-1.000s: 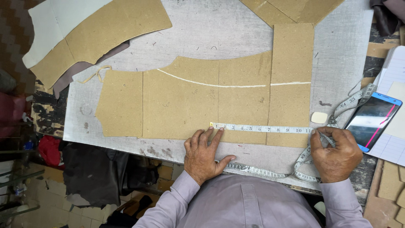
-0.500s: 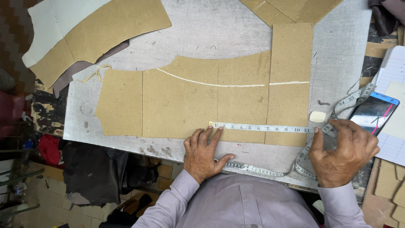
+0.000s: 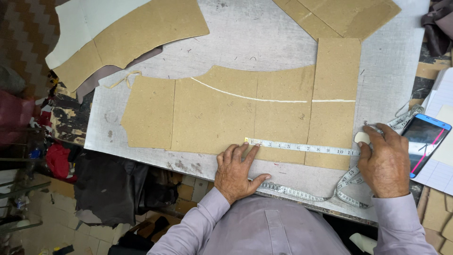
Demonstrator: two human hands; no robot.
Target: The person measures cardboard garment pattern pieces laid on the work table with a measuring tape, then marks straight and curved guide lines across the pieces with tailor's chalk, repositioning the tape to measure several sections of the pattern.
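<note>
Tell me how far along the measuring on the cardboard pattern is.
Done: a white chalk line already crosses the cardboard pattern. In hand: the left hand pins the start of the tape measure along the lower edge, while the right hand touches a pale piece of chalk at the tape's far end. Left: no chalk mark shows along the tape yet.

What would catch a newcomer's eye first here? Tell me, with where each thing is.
First, the brown cardboard pattern spread across the middle of the grey table, with a curved white chalk line drawn over it. Next, the measuring tape stretched along the pattern's lower edge, its end pinned by the left hand. At the right, the right hand touches a pale piece of chalk, beside a smartphone.
</note>
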